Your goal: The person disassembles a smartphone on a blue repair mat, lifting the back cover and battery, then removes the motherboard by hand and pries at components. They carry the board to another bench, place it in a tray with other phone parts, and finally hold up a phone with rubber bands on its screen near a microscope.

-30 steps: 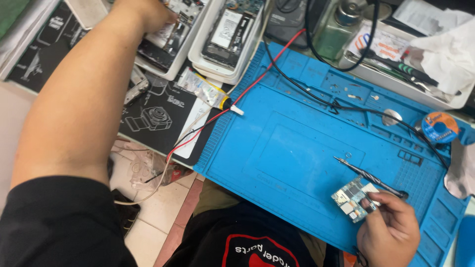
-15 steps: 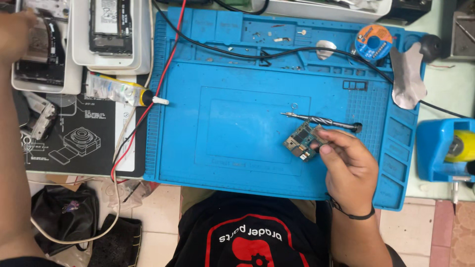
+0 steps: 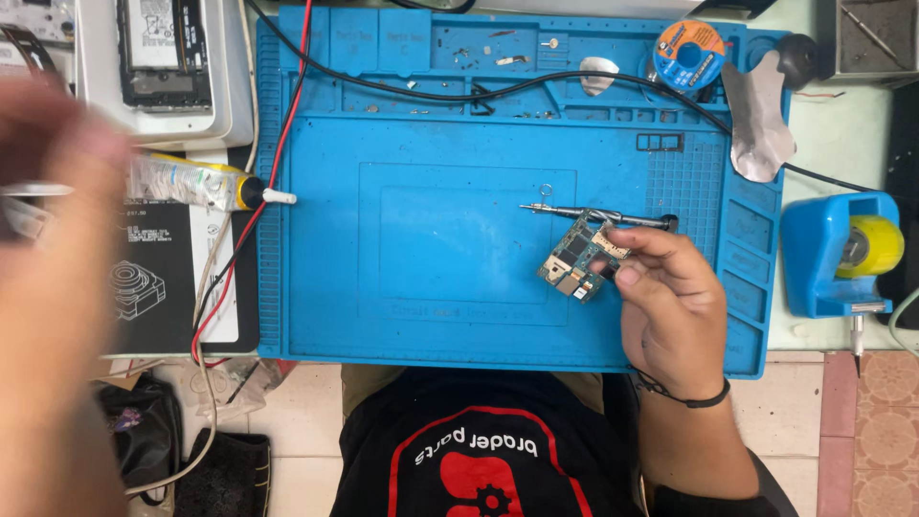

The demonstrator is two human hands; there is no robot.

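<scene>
Right hand pinches one small green-and-silver phone circuit board over the blue silicone work mat, its long axis running diagonally from lower left to upper right. One slim metal screwdriver lies just above, tip pointing left. Left hand is blurred; its grip cannot be told.

1. The small circuit board was a bluish-green, roughly rectangular piece with silver shields and dark chips on top. It sat tilted on a diagonal, held just above the right half of the blue mat, pinched at its right edge.
2. The thin metal screwdriver lay almost level just behind the board, tip pointing left, handle end tucked by the fingers.
</scene>
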